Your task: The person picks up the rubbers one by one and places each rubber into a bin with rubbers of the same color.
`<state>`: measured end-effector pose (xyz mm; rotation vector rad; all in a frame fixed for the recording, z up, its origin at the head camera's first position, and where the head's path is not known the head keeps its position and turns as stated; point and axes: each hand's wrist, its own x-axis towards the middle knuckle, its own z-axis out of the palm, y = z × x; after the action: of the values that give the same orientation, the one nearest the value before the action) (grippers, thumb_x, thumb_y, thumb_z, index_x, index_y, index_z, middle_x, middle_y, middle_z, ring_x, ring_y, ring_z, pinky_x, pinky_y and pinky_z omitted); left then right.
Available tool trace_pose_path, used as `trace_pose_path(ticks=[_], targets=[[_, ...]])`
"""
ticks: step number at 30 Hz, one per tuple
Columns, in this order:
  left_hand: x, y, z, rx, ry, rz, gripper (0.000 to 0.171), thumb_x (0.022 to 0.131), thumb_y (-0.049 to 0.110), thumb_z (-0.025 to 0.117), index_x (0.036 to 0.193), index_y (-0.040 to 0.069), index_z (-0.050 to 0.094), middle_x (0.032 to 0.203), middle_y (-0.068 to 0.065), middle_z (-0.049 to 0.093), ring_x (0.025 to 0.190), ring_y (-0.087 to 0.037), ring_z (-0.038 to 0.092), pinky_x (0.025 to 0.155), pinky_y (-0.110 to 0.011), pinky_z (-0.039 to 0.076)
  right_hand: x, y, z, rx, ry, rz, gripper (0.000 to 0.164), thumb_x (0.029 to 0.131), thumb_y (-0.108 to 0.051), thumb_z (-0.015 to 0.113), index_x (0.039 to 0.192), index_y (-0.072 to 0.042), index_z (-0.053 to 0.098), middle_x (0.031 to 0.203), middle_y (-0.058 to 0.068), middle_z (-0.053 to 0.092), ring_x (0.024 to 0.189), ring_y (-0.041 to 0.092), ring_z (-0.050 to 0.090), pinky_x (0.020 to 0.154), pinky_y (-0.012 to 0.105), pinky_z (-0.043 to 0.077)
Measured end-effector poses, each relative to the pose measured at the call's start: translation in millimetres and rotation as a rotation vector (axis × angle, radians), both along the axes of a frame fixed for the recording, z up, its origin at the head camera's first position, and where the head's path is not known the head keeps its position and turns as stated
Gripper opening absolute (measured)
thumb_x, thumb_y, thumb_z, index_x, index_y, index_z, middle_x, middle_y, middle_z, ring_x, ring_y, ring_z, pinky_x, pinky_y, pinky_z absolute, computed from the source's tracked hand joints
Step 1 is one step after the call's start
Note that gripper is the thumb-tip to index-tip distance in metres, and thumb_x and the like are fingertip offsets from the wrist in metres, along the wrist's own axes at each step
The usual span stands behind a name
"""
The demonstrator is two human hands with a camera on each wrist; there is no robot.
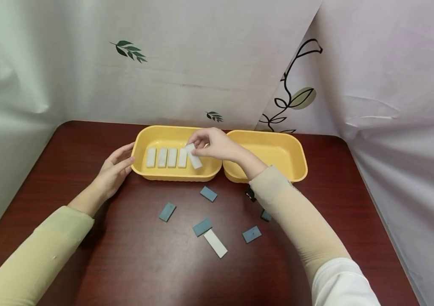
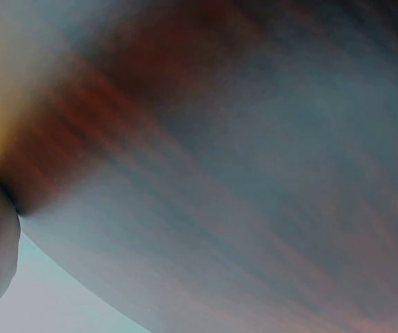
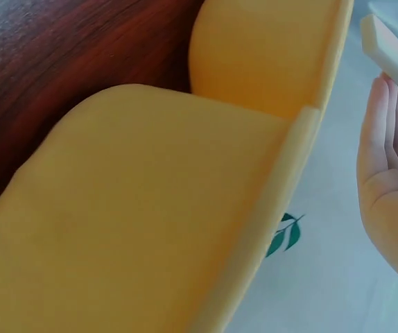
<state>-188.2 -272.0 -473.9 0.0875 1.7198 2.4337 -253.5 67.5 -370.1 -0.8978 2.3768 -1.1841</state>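
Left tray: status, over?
Right hand pinches white block over left tray. Left hand touches tray's end. Four white blocks lined up inside; no obstruction visible.

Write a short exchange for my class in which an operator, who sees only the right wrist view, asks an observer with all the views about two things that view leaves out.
Operator: I can see the right hand with a white block at its fingers. What lies in the bin under it?

Observer: The head view shows four white blocks side by side in a row in the left yellow bin.

Operator: I can't see the left hand at all. Where is it?

Observer: It is at the outer left end of that same bin, touching it there.
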Motion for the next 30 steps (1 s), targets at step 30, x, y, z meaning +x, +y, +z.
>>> trace_pose_path(ticks=[30], targets=[[-0.5,-0.4,-2.1,0.033,0.011,0.006,0.039,0.108,-0.002,0.054,0.14,0.019,0.06,0.138,0.002,0.058,0.118,-0.006,0.066,0.099,-0.015,0.057,-23.3,-9.0,-27.3,0.01,-0.153,-0.158,0.021,0.098,-0.007,0.074,0.116,0.003,0.073,0.102,0.015,0.075,0.087,0.02,0.073,0.088,0.039,0.066]])
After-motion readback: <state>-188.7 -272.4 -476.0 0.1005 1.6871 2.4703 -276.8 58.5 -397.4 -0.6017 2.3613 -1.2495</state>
